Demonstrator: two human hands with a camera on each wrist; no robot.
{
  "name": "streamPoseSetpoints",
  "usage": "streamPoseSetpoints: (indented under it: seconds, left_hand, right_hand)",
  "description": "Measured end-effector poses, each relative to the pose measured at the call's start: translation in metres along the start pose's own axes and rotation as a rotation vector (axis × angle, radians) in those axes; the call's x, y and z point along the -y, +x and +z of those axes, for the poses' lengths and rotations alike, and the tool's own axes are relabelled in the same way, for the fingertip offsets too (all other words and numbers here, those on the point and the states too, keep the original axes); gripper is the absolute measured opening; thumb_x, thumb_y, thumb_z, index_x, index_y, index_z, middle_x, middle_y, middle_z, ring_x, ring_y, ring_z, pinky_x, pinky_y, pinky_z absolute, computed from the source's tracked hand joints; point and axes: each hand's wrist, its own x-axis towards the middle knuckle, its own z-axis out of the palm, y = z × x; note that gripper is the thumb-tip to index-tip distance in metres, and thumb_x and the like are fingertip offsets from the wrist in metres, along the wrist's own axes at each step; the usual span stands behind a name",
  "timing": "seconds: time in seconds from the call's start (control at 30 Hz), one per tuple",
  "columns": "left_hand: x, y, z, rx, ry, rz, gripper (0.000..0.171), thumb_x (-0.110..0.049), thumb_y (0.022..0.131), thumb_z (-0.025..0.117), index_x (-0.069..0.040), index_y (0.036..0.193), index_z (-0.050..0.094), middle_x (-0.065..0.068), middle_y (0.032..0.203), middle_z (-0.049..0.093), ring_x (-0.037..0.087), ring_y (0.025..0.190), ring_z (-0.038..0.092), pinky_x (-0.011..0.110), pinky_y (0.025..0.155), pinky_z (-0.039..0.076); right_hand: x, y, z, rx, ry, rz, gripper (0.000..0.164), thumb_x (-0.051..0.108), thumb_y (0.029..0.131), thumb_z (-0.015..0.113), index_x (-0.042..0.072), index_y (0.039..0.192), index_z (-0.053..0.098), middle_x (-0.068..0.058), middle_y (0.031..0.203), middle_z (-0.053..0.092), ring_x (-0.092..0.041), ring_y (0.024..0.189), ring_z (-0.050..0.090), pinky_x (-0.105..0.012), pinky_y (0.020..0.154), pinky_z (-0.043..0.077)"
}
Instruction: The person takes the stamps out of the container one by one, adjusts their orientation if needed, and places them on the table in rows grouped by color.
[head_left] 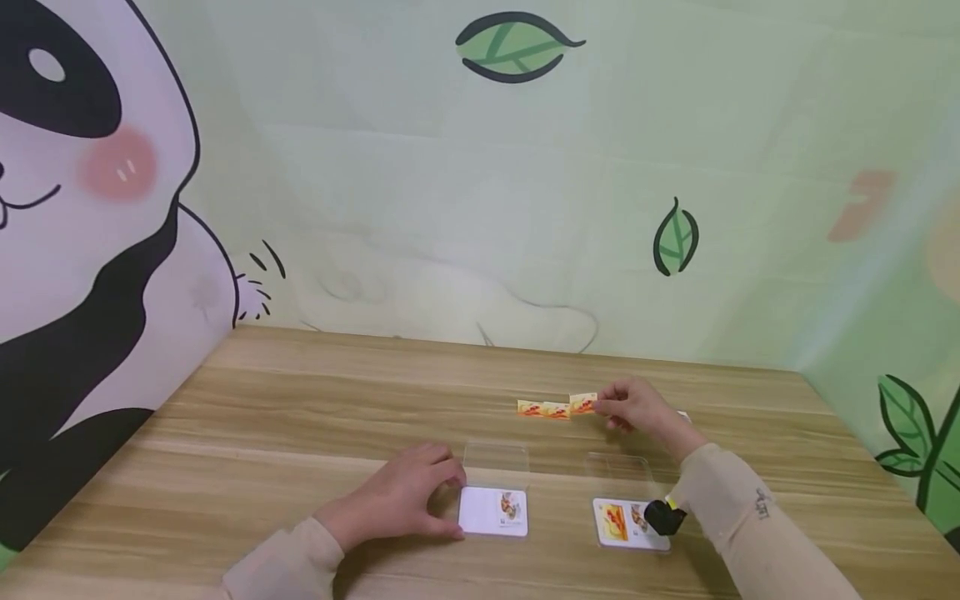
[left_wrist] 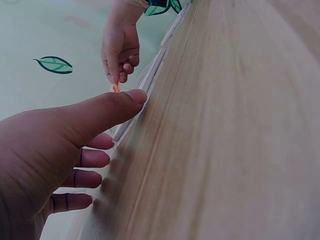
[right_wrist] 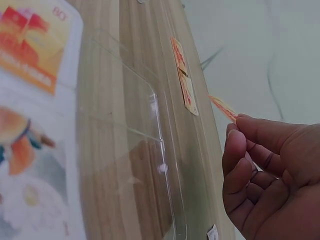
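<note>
My right hand [head_left: 637, 408] pinches a small orange-and-red postage stamp [right_wrist: 223, 108] between thumb and forefinger, above the far part of the table. Two similar stamps [head_left: 543, 410] lie side by side just left of it. My left hand [head_left: 405, 492] is spread at the left edge of an opened clear plastic case [head_left: 495, 456], its thumb tip at the near corner. Inside that case, a white card [head_left: 477, 510] carries one stamp with a mushroom-like picture at its right. Another opened case [head_left: 618, 467] lies to the right, holding an orange stamp [head_left: 613, 523] and a second picture stamp.
The wood-grain table [head_left: 300, 400] meets a wall [head_left: 360, 167] printed with a panda and leaves at its far edge. A black device [head_left: 663, 517] on my right wrist overlaps the right case. A small white piece [right_wrist: 213, 233] lies beyond that case.
</note>
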Motion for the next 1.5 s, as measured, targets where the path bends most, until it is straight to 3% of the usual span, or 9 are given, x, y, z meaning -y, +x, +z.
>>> streamPoseSetpoints:
  seconds: [0.57,1.5]
  left_hand:
    - [-0.002,-0.003,0.002,-0.011,-0.018,0.009,0.046,-0.052,0.069,0.079,-0.021,0.098,0.062,-0.011,0.095,0.053,0.004,0.088,0.043,0.027,0.082,0.044]
    - [-0.001,-0.001,0.001,-0.016,-0.001,0.01,0.046,-0.051,0.069,0.079,-0.021,0.099,0.062,-0.011,0.096,0.054,0.004,0.089,0.045,0.029,0.085,0.045]
  right_hand:
    - [-0.01,0.0,0.004,0.027,0.025,0.067,0.017,0.012,0.093,0.06,-0.004,0.099,0.058,0.001,0.074,0.059,-0.007,0.061,0.052,-0.021,0.054,0.042]
    - [-0.007,0.005,0.006,-0.065,-0.13,0.126,0.015,0.015,0.091,0.062,0.0,0.089,0.062,-0.001,0.075,0.066,-0.008,0.058,0.054,-0.022,0.051,0.044]
